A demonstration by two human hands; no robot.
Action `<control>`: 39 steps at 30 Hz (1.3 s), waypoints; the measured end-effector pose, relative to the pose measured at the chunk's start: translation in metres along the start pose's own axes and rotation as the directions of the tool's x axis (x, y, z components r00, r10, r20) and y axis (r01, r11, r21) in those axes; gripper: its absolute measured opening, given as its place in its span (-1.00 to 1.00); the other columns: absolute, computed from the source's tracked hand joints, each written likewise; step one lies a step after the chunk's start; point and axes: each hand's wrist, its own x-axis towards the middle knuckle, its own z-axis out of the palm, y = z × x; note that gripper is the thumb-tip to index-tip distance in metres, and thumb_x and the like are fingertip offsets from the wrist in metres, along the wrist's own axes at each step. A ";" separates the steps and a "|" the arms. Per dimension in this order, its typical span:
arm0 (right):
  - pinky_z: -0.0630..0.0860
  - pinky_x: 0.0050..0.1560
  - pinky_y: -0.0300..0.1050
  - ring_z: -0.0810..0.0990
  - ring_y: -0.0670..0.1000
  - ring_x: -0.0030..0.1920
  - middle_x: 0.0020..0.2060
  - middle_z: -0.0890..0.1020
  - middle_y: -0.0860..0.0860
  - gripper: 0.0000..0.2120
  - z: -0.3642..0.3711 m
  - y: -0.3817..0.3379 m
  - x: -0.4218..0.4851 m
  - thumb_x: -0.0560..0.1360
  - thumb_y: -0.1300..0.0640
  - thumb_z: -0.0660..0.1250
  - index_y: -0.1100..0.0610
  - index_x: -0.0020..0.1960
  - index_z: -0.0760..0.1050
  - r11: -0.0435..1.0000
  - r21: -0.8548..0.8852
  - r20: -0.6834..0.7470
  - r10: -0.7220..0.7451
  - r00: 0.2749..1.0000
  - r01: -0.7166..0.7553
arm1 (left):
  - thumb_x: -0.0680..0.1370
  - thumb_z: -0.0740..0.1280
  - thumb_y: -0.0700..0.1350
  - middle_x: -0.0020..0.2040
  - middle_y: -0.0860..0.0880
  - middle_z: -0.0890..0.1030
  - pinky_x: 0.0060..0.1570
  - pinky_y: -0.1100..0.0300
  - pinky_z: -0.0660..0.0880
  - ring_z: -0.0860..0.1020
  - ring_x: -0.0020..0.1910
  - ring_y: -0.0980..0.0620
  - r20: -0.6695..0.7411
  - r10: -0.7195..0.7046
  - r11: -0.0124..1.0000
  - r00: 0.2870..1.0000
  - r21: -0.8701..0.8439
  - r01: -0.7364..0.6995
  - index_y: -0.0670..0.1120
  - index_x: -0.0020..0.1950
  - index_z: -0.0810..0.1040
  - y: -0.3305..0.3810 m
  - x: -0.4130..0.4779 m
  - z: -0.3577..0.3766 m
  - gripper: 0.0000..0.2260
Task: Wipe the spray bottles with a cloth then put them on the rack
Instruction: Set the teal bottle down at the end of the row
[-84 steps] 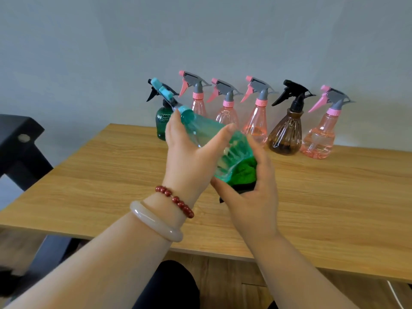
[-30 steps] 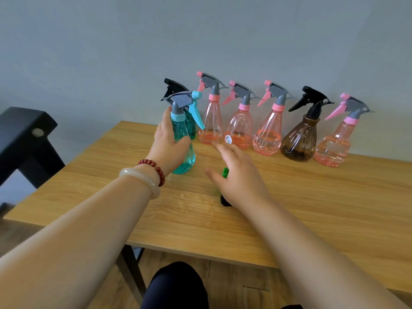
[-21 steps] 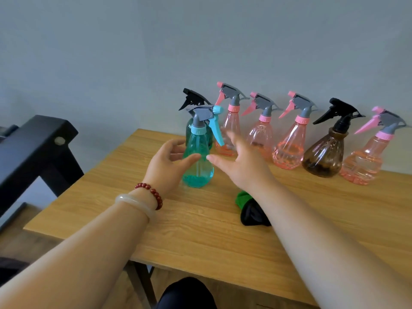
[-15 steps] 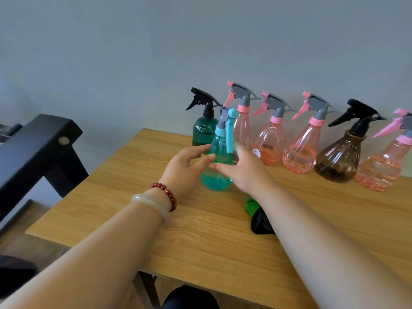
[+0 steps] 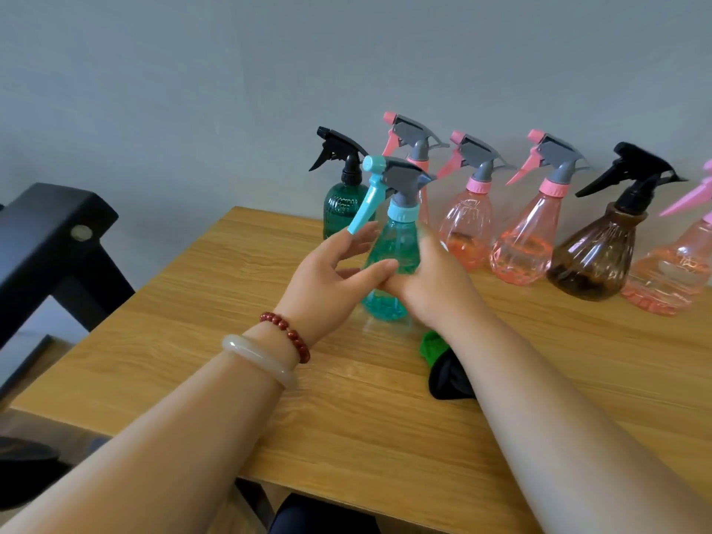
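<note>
Teal bottle (image 5: 397,244) stands upright; your right hand (image 5: 435,287) wraps it, your left hand (image 5: 319,279) touches it loose-fingered; cloth (image 5: 450,375) at five o'clock.

The teal bottle (image 5: 393,248), earlier tilted in the air while its base was wiped, now stands upright on the desk (image 5: 231,341) just in front of the dark green bottle (image 5: 341,210). Its trigger (image 5: 364,208) has swung from right to left. The right hand (image 5: 431,287) has left the cloth (image 5: 443,364), which now lies further in front, and curls round the teal bottle. The left hand (image 5: 327,279) has loosened, fingers straightened.
</note>
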 end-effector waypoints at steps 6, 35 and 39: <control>0.34 -0.13 -0.45 0.41 -0.40 -0.09 -0.09 0.39 -0.44 -0.30 -0.008 -0.002 -0.018 0.42 -0.02 0.52 -0.14 0.46 0.26 0.998 0.053 0.072 -0.023 0.997 0.019 | 0.51 0.42 0.12 0.31 0.16 0.54 0.35 0.15 0.44 0.47 0.33 0.19 0.015 -0.100 0.993 0.995 0.065 0.098 0.08 0.45 0.43 0.002 -0.006 0.000 -0.48; 0.31 0.33 0.02 0.36 0.07 0.36 0.36 0.43 -0.01 -0.59 0.008 0.010 -0.088 0.60 0.02 0.10 0.07 0.41 0.38 0.767 -0.641 -0.006 0.025 1.000 -0.023 | 0.64 0.26 -0.01 0.21 -0.01 0.51 -0.07 0.18 0.51 0.51 0.09 0.03 -0.328 -0.134 0.957 0.935 0.202 0.208 -0.12 0.45 0.30 0.032 -0.055 -0.035 -0.58; 0.19 0.41 0.02 0.31 0.06 0.40 0.38 0.41 -0.01 -0.60 0.013 -0.002 -0.078 0.59 0.03 0.13 0.06 0.41 0.39 0.788 -0.614 -0.031 -0.073 0.997 0.038 | 0.65 0.24 -0.01 0.16 0.02 0.49 -0.06 0.16 0.47 0.50 0.08 0.03 -0.345 -0.136 0.954 0.929 0.207 0.216 -0.10 0.44 0.30 0.030 -0.051 -0.048 -0.61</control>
